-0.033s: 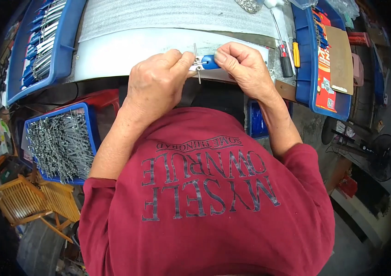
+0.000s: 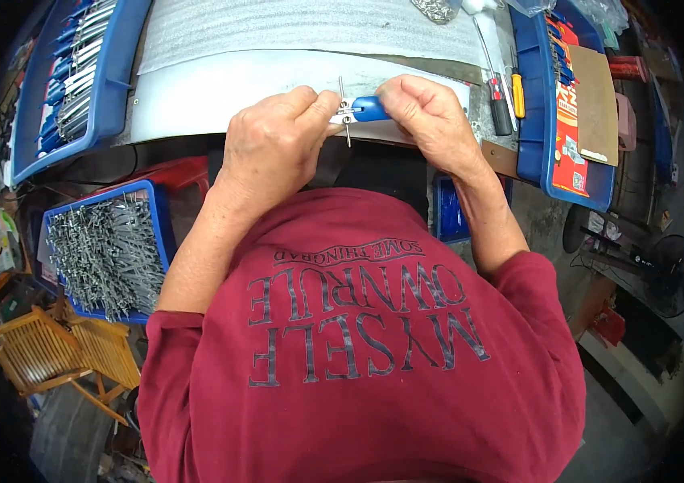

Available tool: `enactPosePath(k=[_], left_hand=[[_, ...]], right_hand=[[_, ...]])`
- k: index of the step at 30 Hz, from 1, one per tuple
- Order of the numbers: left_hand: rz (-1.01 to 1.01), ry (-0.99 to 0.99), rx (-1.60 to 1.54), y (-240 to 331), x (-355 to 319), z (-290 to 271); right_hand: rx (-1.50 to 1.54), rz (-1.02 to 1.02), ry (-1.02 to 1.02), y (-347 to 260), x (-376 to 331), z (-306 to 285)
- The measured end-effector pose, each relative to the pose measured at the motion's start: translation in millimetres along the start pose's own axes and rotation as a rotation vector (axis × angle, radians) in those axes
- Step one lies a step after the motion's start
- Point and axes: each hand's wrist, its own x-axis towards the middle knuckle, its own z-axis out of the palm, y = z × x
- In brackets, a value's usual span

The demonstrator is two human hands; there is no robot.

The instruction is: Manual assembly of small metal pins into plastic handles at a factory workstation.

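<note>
Both my hands hold one small blue-and-white piece (image 2: 371,109) above the front edge of the white work board. A thin metal rod (image 2: 348,138) passes crosswise through its middle, where small round metal fittings show. My left hand (image 2: 278,141) is closed round the white end, which its fingers mostly hide. At the other side, my right hand (image 2: 432,121) pinches the blue end between thumb and fingers. The piece's exact kind is not clear.
A blue bin (image 2: 109,88) of long blue-and-silver pieces stands at left, above another bin (image 2: 163,233) heaped with metal parts. Right of the board (image 2: 189,101) lie a black-handled screwdriver (image 2: 500,109), a yellow-handled tool (image 2: 518,95) and a blue bin (image 2: 529,153) holding cardboard.
My right thumb and fingers have shifted slightly on the blue end, and a little more of it shows. My left hand has not visibly moved.
</note>
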Motion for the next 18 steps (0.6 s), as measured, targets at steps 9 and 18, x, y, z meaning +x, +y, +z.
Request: enactPosePath(k=[9,18], left_hand=[[-0.013,-0.01,-0.057,-4.1,-0.5,1.3],[-0.004,0.06,-0.036,-11.2,-0.6,6.8]], right_hand=[[0.298,0.139,-0.047,-2.6,0.2,-4.9],[0.05,0.057,0.108,2.1,10.7,-15.5]])
